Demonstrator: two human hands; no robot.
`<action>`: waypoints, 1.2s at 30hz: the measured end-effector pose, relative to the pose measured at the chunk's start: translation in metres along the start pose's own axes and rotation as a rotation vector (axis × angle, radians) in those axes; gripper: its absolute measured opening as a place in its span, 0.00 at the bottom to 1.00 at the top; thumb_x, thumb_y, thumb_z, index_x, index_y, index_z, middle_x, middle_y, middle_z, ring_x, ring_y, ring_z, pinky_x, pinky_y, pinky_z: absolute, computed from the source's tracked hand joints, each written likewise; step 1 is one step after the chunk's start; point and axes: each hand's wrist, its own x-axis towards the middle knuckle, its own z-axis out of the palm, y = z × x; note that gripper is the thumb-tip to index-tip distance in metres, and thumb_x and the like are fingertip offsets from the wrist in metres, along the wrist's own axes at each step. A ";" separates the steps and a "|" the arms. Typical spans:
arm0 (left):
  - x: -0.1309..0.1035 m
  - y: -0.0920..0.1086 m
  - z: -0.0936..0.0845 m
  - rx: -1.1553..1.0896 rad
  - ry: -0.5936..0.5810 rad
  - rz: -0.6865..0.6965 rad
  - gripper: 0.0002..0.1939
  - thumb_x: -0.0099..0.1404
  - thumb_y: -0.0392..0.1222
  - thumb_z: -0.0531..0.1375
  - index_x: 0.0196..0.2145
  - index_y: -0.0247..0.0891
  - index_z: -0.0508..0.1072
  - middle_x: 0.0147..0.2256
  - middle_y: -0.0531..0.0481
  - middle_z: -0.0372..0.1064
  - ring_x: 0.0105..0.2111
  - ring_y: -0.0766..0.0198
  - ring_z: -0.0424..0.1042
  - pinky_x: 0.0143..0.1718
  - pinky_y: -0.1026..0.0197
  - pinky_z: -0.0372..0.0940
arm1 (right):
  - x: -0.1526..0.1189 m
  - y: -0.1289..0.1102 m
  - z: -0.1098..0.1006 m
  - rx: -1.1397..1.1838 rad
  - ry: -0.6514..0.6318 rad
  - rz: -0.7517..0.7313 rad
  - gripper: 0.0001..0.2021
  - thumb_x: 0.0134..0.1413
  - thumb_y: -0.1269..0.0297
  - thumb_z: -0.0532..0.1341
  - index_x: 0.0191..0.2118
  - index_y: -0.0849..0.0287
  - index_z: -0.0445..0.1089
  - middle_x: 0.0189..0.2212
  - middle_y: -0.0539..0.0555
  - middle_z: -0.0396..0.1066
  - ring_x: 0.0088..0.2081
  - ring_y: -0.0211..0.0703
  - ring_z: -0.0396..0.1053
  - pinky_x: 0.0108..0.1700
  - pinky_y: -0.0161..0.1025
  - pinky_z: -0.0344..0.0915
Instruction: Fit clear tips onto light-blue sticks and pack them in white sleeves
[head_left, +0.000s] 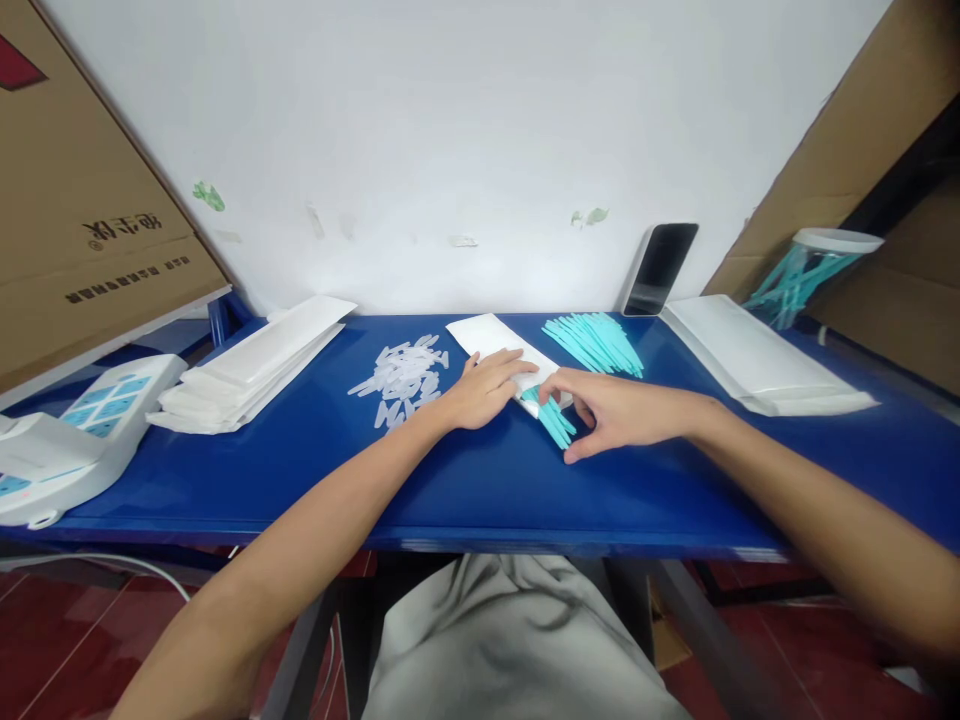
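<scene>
A white paper envelope (480,332) lies slantwise on the blue table, its open end toward me. My left hand (489,388) rests flat on it, fingers stretched out across the paper. A bunch of thin teal sticks (556,426) pokes out of the envelope's near end. Around these sticks curls my right hand (611,408), with the index finger by the envelope mouth and the thumb near the sticks' outer ends. How far the sticks reach inside is hidden. Just beyond the right hand lies a fanned pile of loose teal sticks (596,343).
Left of my hands is a heap of small translucent white pieces (405,375). Stacked white envelopes (262,350) lie farther left, near a white power strip (112,410). At right are more envelopes (757,355), a leaning phone (661,270) and a clear container of teal sticks (810,270).
</scene>
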 end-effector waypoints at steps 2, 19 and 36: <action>0.000 0.002 -0.001 -0.009 -0.005 -0.009 0.25 0.75 0.48 0.42 0.65 0.50 0.62 0.72 0.48 0.47 0.73 0.53 0.42 0.70 0.33 0.31 | 0.001 0.000 0.001 -0.009 0.001 -0.019 0.32 0.47 0.42 0.69 0.53 0.54 0.65 0.45 0.56 0.69 0.35 0.45 0.67 0.37 0.43 0.66; -0.008 0.012 -0.011 0.080 -0.091 0.063 0.35 0.68 0.54 0.57 0.69 0.43 0.56 0.73 0.39 0.40 0.73 0.41 0.35 0.69 0.29 0.31 | 0.013 0.010 0.007 -0.179 0.244 0.049 0.20 0.57 0.42 0.62 0.40 0.55 0.70 0.32 0.52 0.73 0.31 0.45 0.69 0.33 0.40 0.59; -0.007 0.006 -0.006 0.039 -0.037 0.080 0.24 0.72 0.50 0.52 0.63 0.45 0.64 0.72 0.40 0.47 0.73 0.44 0.38 0.69 0.30 0.37 | 0.007 0.016 -0.001 -0.170 0.185 0.062 0.28 0.55 0.42 0.65 0.54 0.55 0.71 0.41 0.56 0.74 0.39 0.50 0.71 0.39 0.43 0.64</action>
